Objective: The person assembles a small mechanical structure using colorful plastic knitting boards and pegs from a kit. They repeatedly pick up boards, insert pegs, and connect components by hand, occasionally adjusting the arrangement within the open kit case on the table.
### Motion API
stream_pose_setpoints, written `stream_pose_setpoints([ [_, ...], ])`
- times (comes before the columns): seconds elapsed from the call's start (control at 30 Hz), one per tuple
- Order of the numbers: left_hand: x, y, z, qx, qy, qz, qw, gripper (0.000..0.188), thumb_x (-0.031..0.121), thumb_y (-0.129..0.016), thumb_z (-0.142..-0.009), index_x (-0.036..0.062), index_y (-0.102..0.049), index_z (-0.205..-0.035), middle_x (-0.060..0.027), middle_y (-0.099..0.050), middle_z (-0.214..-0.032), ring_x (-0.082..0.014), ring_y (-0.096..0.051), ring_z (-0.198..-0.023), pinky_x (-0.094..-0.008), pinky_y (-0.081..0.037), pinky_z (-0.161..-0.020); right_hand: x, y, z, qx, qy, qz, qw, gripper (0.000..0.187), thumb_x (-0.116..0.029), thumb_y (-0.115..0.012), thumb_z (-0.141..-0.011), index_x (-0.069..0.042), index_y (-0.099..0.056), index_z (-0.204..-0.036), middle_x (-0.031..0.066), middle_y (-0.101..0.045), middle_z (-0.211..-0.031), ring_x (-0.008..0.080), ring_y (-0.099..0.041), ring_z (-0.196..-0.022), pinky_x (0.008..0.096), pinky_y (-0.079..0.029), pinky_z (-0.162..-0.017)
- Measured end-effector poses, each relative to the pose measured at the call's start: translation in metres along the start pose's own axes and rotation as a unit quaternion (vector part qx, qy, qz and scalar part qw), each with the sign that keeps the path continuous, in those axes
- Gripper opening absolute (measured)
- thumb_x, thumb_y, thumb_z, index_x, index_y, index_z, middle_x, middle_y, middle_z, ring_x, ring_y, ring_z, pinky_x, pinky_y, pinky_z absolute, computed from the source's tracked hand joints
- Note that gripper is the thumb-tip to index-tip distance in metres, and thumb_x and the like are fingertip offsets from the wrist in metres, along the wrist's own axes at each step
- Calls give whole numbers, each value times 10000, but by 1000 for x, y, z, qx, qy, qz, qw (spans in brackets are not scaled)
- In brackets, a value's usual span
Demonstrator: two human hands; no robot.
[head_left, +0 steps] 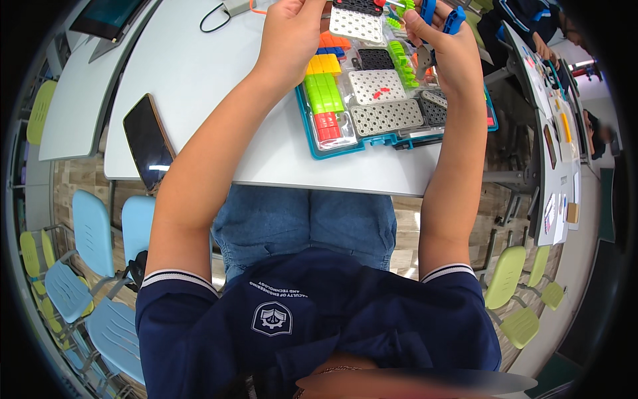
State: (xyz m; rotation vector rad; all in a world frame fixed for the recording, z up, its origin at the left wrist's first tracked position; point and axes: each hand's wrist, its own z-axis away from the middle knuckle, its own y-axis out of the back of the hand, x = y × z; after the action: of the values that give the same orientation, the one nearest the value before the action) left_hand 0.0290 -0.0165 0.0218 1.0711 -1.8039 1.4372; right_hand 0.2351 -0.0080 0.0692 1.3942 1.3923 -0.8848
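At the top edge my left hand (292,38) grips a perforated plate assembly (357,25), a white plate joined to a black one with red pins. My right hand (453,53) is closed around a blue-handled tool (454,20); its exact kind is unclear, as the frame's edge cuts it off. Below both hands lies a parts case with a teal rim (320,152). It holds green blocks (323,93), red blocks (326,126), yellow blocks (323,64), a white perforated plate (376,85) with small red pins on it, a grey perforated plate (387,118) and a black piece (374,60).
A phone (147,139) lies at the white table's (266,149) left front edge. A grey device with a black cable (216,18) sits at the back. A laptop (108,16) is far left, beside blue chairs (93,226). Another person's hand (546,52) is at a right-hand table.
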Motion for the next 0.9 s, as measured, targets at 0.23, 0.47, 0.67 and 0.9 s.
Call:
stream_pose_setpoints([
  [0.23, 3, 0, 1, 3, 5, 9, 1000, 357, 233, -458, -1121, -42, -621, -1280, -104, -707, -1129, -194, -706, -985, -328, -608, -840, -4, -1, 2, -15, 3, -14, 1000, 251, -15, -724, -895, 13, -648, -1132, -8, -629, -851, 77, -548, -696, 231, -431, -639],
  [0.47, -2, 2, -1, -2, 3, 7, 1000, 355, 226, -463, -1117, -48, -625, -1275, -117, -719, -1130, -193, -714, -981, -335, -613, -829, -8, -4, 4, 3, 6, 13, 1000, 260, -30, -756, -872, 0, -658, -1111, -3, -642, -836, 75, -563, -682, 231, -450, -629],
  [0.67, -8, 5, -3, -3, 31, 20, 999, 353, 214, -469, -1111, -59, -629, -1267, -141, -724, -1140, -209, -721, -995, -352, -613, -839, -4, -9, 2, 62, 27, 76, 995, 259, 1, -785, -826, 3, -677, -1061, 12, -677, -842, 84, -624, -721, 239, -501, -654],
  [0.9, -11, 8, -3, -23, 24, 39, 999, 359, 221, -461, -1112, -57, -616, -1276, -145, -713, -1171, -228, -718, -1024, -372, -612, -842, 5, -8, -3, 69, 25, 65, 995, 270, 11, -791, -818, 16, -679, -1063, 24, -694, -870, 96, -646, -749, 247, -518, -677],
])
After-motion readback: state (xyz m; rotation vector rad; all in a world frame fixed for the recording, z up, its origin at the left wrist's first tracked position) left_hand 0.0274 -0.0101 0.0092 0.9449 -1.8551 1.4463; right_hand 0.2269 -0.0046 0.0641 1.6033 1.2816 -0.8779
